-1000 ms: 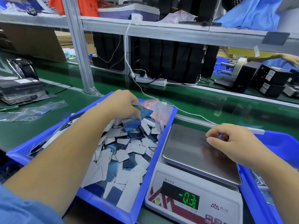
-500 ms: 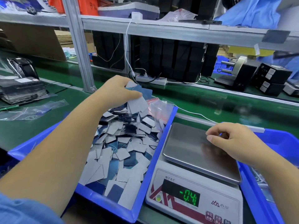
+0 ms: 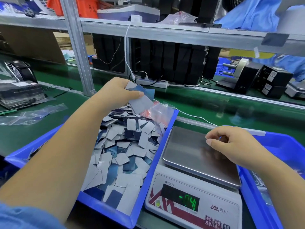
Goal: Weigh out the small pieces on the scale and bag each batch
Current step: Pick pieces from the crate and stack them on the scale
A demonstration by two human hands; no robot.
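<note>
Lifted clear of the heap since a second ago, a handful of small flat grey and blue rectangular pieces (image 3: 140, 98) sits clamped in the left hand (image 3: 118, 93) above the far end of the blue plastic bin (image 3: 148, 169), where the rest of the pieces lie loose beside a clear zip bag with a red strip (image 3: 158, 111). Just right of the bin stands the white digital scale with a bare steel pan (image 3: 189, 152) and a green negative reading, and the right hand (image 3: 231, 144) hovers over the pan's right side, fingers curled with thumb and forefinger pinched together, next to a second blue bin (image 3: 283, 146) on the green belt (image 3: 214, 104)
</note>
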